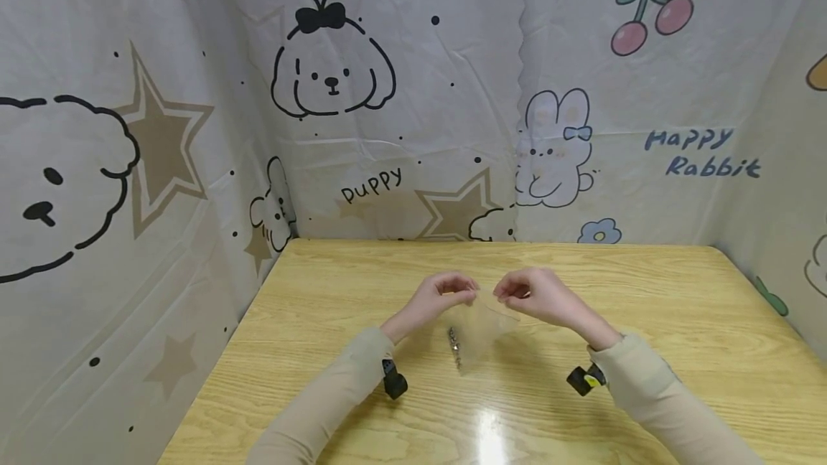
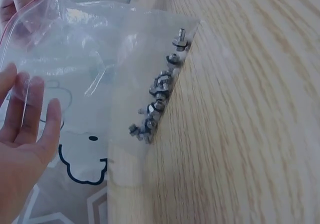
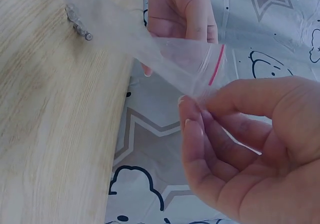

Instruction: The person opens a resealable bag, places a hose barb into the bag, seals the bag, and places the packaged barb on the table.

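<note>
A clear zip bag (image 1: 481, 336) with a red strip (image 3: 216, 64) along its mouth hangs between the two hands above the table. Small metal fittings (image 2: 160, 87), several of them with dark rings, lie in a row along its bottom edge. My left hand (image 1: 436, 300) pinches the bag's upper edge between thumb and fingers. At the other end of the mouth, my right hand (image 3: 250, 139) pinches the plastic between thumb and index finger, its other fingers curled in. In the head view the fittings (image 1: 455, 348) hang toward the left side of the bag.
The light wood-grain table (image 1: 310, 379) spreads out under both hands. Pale cloth (image 1: 413, 92) printed with cartoon animals, stars and cherries surrounds it at the back and sides. Black wrist cameras (image 1: 394, 380) sit on both wrists, below the beige sleeves (image 1: 646, 379).
</note>
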A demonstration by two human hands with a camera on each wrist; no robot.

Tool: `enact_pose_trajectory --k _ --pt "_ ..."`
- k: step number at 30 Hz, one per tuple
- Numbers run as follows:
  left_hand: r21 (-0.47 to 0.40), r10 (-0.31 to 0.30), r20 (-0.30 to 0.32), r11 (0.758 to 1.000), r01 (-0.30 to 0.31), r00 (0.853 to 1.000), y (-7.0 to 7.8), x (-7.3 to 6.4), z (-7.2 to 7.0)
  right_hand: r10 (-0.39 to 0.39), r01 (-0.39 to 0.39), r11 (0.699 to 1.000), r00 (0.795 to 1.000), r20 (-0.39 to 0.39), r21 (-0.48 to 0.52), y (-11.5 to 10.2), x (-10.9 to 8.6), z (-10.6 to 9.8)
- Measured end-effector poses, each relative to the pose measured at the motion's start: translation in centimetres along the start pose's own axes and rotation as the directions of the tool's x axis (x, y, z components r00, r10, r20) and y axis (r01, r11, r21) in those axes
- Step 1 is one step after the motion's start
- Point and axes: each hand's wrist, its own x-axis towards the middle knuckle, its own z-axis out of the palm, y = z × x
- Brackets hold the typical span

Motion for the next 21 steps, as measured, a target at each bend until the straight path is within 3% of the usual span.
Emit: enact_pose_trajectory --k 8,15,21 --pt "-0.032 0.017 -0.062 0.999 -0.019 0.998 0.03 -0.09 -0.13 0.033 -0.034 0.999 0.999 0.039 0.017 0.06 -0.44 -0.47" --pt "-0.084 0.001 -0.099 0.996 -0.009 0.995 0.3 -0.55 -0.13 0.052 -0.05 0.998 0.997 -0.052 0.037 0.2 -0.34 -0.74" --pt "-0.122 -0.035 -0.142 0.992 0.017 0.989 0.18 -0.89 -0.01 -0.011 0.014 0.999 0.997 -0.08 0.03 0.21 -0.33 -0.27"
